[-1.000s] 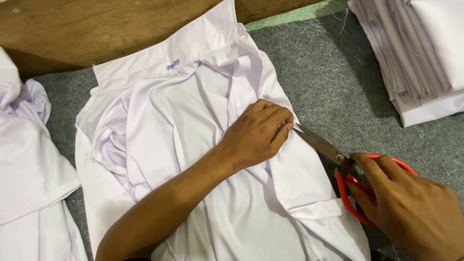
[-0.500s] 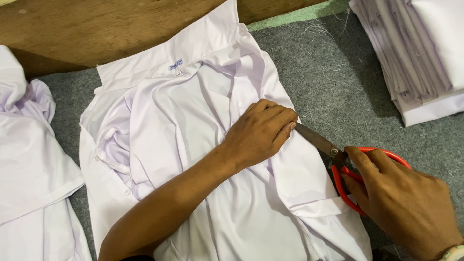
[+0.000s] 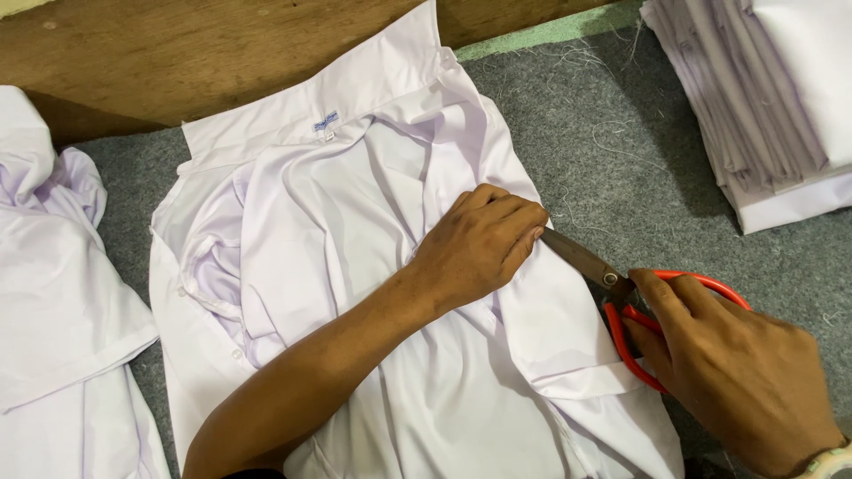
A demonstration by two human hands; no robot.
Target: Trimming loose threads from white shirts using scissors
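1. A white shirt (image 3: 355, 266) is spread collar-up across the middle of the grey felt-covered counter (image 3: 621, 151), its collar lying against the wooden board (image 3: 177, 53) at the far edge.
2. The shirt's right-hand part is bunched under the left hand (image 3: 479, 248), which is pressed down on the cloth with fingers curled and closed over a fold.
3. A pair of scissors (image 3: 621, 293) is held at the shirt's right edge, its dark blades pointed toward the left hand, with the tips hidden behind the fingers (image 3: 524, 226).
4. The red handles (image 3: 701, 282) are gripped by the right hand (image 3: 737, 372), whose fingers are closed through and around the loops.
5. Whether the blades are touching the cloth cannot be told, since the tips are covered.
6. A light-coloured band (image 3: 830, 461) is seen at the right wrist, at the lower right corner.
7. A 2nd white garment (image 3: 53, 302) is lying crumpled at the left, just beside the shirt.
8. A stack of folded white cloth (image 3: 763, 98) is seen at the upper right, well apart from the hands.
9. Loose threads (image 3: 612, 133) are scattered on the felt between the shirt and the stack.
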